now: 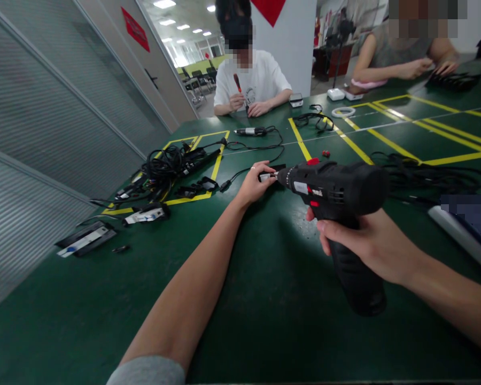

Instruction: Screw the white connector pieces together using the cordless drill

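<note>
My right hand (369,243) is wrapped round the handle of a black cordless drill (336,187) with red switches. The drill points left, and its bit reaches down to a small dark part (278,190) on the green table. Fingers of my left hand (256,183) are closed on that dark part, close beside the bit. What the part is cannot be made out, since the hand and the drill's chuck cover much of it. A thin black cable with a connector (225,185) runs up to my left hand.
Tangled black cables (164,166) and opened casings (146,215) lie at left, with another casing (86,239) nearer. A silver-and-black tool (250,131) lies beyond. More cables (433,174) are at right. Across the table (240,321), one person holds a red screwdriver (237,83); another sits far right.
</note>
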The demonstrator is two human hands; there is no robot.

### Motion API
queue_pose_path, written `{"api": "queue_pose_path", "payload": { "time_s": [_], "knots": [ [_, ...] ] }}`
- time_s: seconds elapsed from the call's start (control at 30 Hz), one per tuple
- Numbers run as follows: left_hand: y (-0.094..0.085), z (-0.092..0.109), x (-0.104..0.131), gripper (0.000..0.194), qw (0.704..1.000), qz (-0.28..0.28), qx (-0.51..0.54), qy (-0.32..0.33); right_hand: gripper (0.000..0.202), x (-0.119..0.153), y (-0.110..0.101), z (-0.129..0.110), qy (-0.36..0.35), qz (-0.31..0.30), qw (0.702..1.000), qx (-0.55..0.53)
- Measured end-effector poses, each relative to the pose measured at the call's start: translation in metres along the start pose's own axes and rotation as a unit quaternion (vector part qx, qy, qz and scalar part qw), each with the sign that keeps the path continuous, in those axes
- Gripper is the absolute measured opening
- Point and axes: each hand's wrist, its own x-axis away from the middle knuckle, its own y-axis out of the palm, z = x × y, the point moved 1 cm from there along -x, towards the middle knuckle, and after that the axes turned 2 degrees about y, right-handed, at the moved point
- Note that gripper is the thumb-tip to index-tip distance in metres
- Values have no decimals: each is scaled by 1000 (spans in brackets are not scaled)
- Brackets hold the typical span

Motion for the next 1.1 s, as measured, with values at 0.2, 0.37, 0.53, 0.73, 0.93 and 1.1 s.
{"api": "queue_pose_path", "payload": {
  "time_s": [0.2, 0.37, 0.53, 0.73, 0.93, 1.1],
  "knots": [
    [1, -4, 0, 19, 1000, 12, 23, 5, 7, -6, -2, 7, -16, -11, 999, -28],
    [3, -5, -1, 16, 999, 21, 34, 8, 6, -8, -2, 8, -16, -14, 999, -38],
    [3, -4, -1, 14, 999, 23, 33, -5, 8, -7, -1, 8, -17, -14, 999, -37],
    [3, -5, -1, 15, 999, 20, 32, -10, 7, -7, 0, 7, -16, -8, 1000, -18],
    [1, -6, -3, 19, 1000, 11, 26, -9, 5, -9, 0, 15, -13, -16, 1000, 13],
    [-4, -4, -5, 22, 1000, -18, 8, -3, 12, -13, 3, 23, -16, -15, 999, 24]
  ]
}}
